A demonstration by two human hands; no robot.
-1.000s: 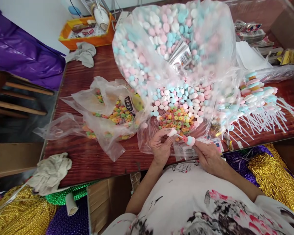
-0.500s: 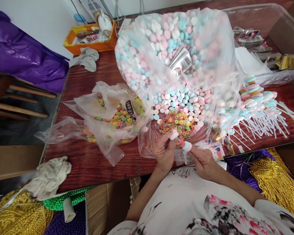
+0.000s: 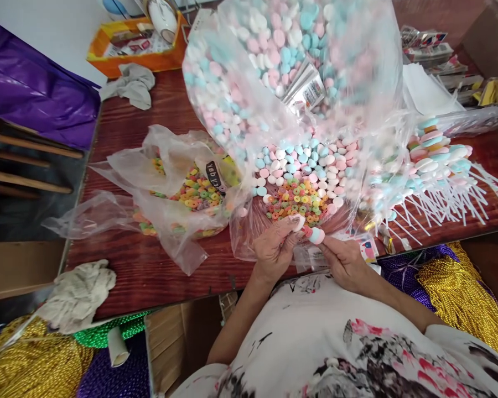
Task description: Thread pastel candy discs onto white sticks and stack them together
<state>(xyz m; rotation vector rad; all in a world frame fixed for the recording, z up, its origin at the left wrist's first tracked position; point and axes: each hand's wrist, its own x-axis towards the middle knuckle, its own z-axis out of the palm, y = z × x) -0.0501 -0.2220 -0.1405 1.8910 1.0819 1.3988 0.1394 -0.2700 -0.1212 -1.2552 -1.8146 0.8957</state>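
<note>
My left hand (image 3: 274, 249) is closed, pinching a white and pale pink marshmallow (image 3: 297, 223) between thumb and fingers. My right hand (image 3: 345, 262) grips a marshmallow skewer (image 3: 316, 236), whose stick is mostly hidden by the fingers. Blue and pink marshmallow pieces show on it, with reddish rings at the end towards my left hand. The two hands are close together, slightly apart. Just beyond them lies a heap of small coloured rings (image 3: 296, 200), with loose pink, white and blue marshmallows (image 3: 311, 160) behind it on clear plastic.
A big clear bag of marshmallows (image 3: 232, 88) stands at the back. An opened bag of rings (image 3: 199, 190) lies left. Filled skewers (image 3: 435, 160) are piled at right, white sticks towards me. An orange box (image 3: 139, 50) and crumpled cloths (image 3: 81, 296) are on the table (image 3: 149, 282).
The camera view has shifted slightly, moving the table's things up and left. My left hand has turned the marshmallow a little; both hands keep their holds.
</note>
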